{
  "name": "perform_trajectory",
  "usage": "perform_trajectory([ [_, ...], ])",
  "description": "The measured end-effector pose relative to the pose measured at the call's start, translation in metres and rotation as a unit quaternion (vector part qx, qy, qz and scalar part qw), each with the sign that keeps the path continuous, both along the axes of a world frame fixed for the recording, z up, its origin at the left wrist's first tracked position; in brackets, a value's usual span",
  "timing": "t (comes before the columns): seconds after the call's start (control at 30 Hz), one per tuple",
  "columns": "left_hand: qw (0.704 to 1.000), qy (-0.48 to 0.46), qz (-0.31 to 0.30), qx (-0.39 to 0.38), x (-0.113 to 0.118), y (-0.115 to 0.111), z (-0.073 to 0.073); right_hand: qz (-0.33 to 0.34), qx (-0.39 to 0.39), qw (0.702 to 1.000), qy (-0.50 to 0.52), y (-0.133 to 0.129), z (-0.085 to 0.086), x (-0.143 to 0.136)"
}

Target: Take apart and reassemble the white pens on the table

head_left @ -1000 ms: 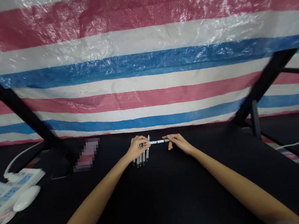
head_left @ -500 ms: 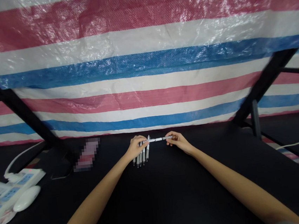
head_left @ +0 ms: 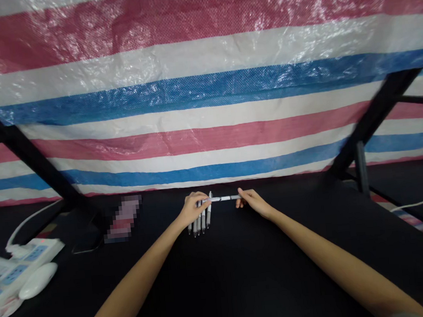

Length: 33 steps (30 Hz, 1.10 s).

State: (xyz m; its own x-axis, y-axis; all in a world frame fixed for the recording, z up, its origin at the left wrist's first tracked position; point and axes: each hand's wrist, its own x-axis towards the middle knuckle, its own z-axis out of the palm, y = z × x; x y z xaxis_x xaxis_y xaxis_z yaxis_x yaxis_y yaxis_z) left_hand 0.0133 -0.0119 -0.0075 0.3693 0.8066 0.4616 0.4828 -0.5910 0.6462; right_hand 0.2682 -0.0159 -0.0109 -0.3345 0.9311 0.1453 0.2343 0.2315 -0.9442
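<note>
A slim white pen (head_left: 224, 198) with dark marks lies level between my two hands. My left hand (head_left: 194, 207) is closed on its left end, thumb and fingers pinched together. At the other end, my right hand (head_left: 252, 201) grips the pen's grey part between thumb and fingers, hiding its right tip. Under and just beside my left hand, several white pens (head_left: 203, 221) with grey grips lie side by side on the black table (head_left: 223, 277), their tips toward me. My left hand covers part of them.
At the left stands a white power strip (head_left: 33, 253) with plugs and a cable, and a white computer mouse (head_left: 39, 281) beside it. A blurred-out pinkish item (head_left: 124, 217) lies nearer the middle. Black frame bars and a striped sheet (head_left: 209, 138) close off the back.
My right hand's fingers have shifted on the pen's right end and now cover its tip, which showed before. My left hand and the row of pens stay in place.
</note>
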Motion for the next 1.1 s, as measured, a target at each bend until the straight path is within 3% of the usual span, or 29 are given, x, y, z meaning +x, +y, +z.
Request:
perform_trajectory([
  [0.33, 0.999, -0.048, 0.003, -0.014, -0.0033, 0.0035, -0.0021, -0.017, -0.001, 0.996, 0.086, -0.0067, 0.0080, -0.0038],
  [0.77, 0.999, -0.038, -0.009, -0.006, -0.0018, 0.0022, -0.0016, -0.067, 0.074, 0.995, -0.014, -0.0067, 0.0075, -0.0018],
  [1.1, 0.999, -0.050, -0.004, -0.013, -0.0019, 0.0027, -0.0016, -0.036, 0.023, 0.997, 0.066, -0.0040, 0.0028, -0.0029],
])
